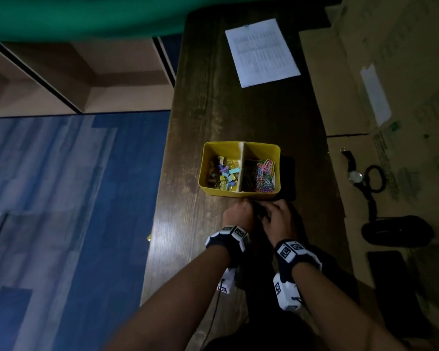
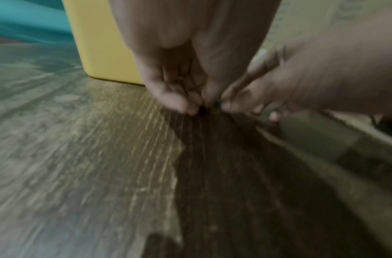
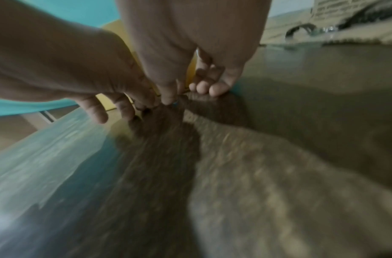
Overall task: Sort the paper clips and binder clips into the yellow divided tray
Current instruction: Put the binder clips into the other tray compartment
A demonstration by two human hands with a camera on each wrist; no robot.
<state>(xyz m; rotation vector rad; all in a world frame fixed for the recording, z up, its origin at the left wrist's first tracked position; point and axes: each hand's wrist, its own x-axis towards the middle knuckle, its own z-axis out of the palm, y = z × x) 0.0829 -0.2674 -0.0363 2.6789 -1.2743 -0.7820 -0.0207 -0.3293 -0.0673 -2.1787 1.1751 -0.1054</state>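
Head view with both wrist views: the person's left hand and right hand are meeting over the dark wooden table, just in front of the near wall of the yellow divided tray. Both sets of fingers are curling inward, the tips of the two hands converging on a single spot low over the wood. A tiny bluish item is showing between the fingertips in the right wrist view; it is probably a clip, though blur is preventing any firm identification, and which hand is actually holding it cannot be told.

Within the tray, pastel binder clips are lying in the left compartment and coloured paper clips in the right, with a darker heap beside the divider (its contents are not resolving in this light).

Handling, as a judgement: both kinds of clip are light, stiff and small. A paper clip is thin and smooth, lying flat and apt to slip, so a fingernail under one loop is advisable. A binder clip offers a firmer hold across its folded body or wire handles.

Off to the right, a wristwatch is resting on flattened cardboard, and a printed sheet is lying at the table's far end.
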